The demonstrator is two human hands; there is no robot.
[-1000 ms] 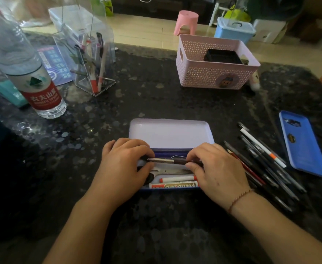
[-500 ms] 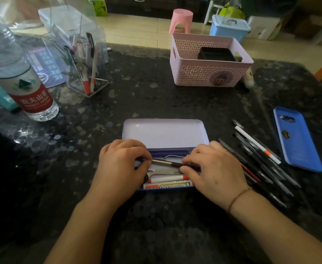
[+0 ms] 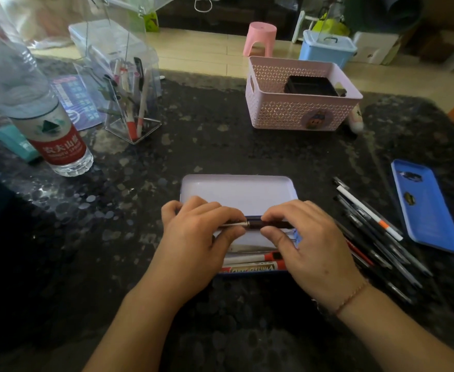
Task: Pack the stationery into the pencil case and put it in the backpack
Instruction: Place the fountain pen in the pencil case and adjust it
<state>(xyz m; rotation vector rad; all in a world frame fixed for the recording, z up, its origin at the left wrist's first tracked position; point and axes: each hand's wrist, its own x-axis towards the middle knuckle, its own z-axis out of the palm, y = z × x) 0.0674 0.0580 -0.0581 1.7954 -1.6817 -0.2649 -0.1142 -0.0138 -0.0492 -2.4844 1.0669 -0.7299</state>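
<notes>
We're over a dark speckled stone table (image 3: 220, 146), and at upper right sits a pink perforated plastic basket (image 3: 295, 114), while a clear water bottle with a red label (image 3: 46, 122) stands at the left edge. Centre frame lies the open blue metal pencil case with its pale lid tipped back (image 3: 238, 189), two red-and-white markers (image 3: 258, 261) in its near side. Right of it, a loose spread of dark pens (image 3: 376, 237), then a flat blue tray (image 3: 426, 208). Both hands hold one dark pen with a silver tip (image 3: 252, 224) above the case: left hand (image 3: 196, 237) pinching the tip end, right hand (image 3: 309, 237) curled round the barrel.
</notes>
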